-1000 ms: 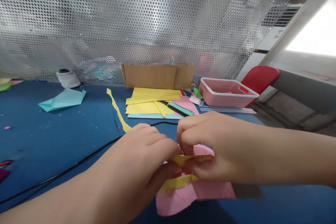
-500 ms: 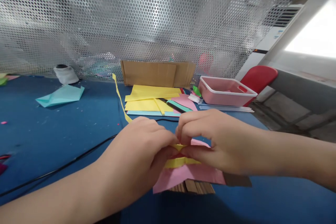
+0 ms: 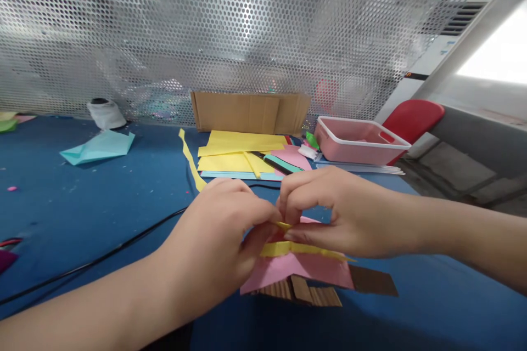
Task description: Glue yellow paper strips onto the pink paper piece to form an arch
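Note:
My left hand and my right hand meet fingertip to fingertip, both closed in a pinch on a narrow yellow paper strip. Behind my left hand a yellow strip end sticks up; whether it belongs to the pinched piece is hidden. Just below the fingers, another yellow length runs across a pink paper piece, its right end loose. Under the pink paper lies corrugated cardboard, and a flat brown flap juts out to the right.
Yellow paper sheets and a teal-handled cutter lie behind my hands. A pink basket stands at the back right beside white sticks. Folded cardboard leans at the back. Light-blue paper and a black cable are leftward.
The lower yellow strip's right end now shows below my right hand, reaching farther right. My right hand has lifted slightly, and both hands keep their pinch. The view has shifted a little.

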